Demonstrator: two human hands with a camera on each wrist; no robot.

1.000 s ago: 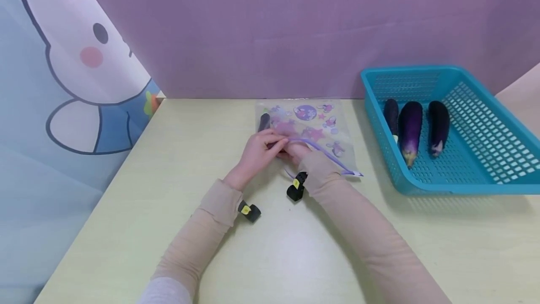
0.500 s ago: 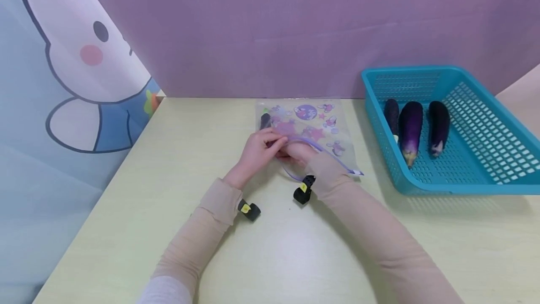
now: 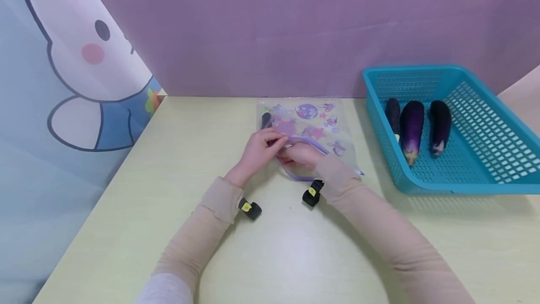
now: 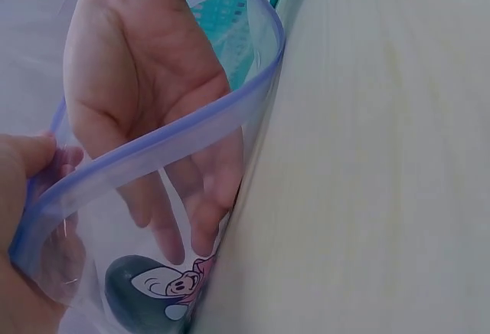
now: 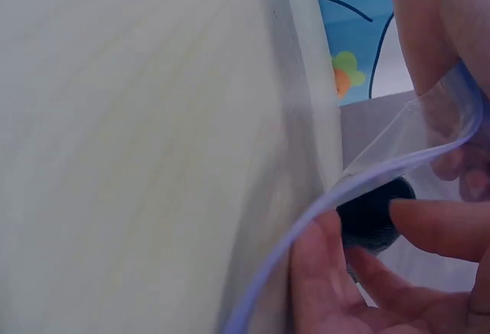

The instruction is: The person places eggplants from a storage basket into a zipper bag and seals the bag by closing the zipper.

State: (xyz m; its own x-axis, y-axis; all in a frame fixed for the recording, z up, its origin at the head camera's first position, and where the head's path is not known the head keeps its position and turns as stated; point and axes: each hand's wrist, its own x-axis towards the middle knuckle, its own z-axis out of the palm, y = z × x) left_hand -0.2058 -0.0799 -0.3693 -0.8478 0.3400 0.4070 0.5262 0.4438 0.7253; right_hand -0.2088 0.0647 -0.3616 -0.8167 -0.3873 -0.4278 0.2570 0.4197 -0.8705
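A clear zip bag [image 3: 348,131] printed with pink and purple cartoons lies at the table's far edge, its lilac-rimmed mouth gaping towards me. Inside along its left side is a dark eggplant [image 3: 266,120], whose rounded end [image 4: 122,296] shows through the plastic in the left wrist view. My left hand [image 3: 259,151] pinches the bag's rim at the left corner. My right hand [image 3: 303,154] reaches into the mouth, fingers loosely extended. Its fingertips [image 4: 170,250] lie near the eggplant's end [image 5: 367,223]; whether they touch it I cannot tell.
A turquoise plastic basket [image 3: 468,187] stands on the right with a large purple eggplant [image 3: 411,128], a dark eggplant [image 3: 440,125] and a thinner one [image 3: 393,114] along its left part. A purple cloth [image 3: 261,32] hangs behind the pale table [image 3: 168,177].
My right hand and wrist have drawn back slightly to the right, and the bag's lower rim has spread wider. My left hand keeps its place on the rim.
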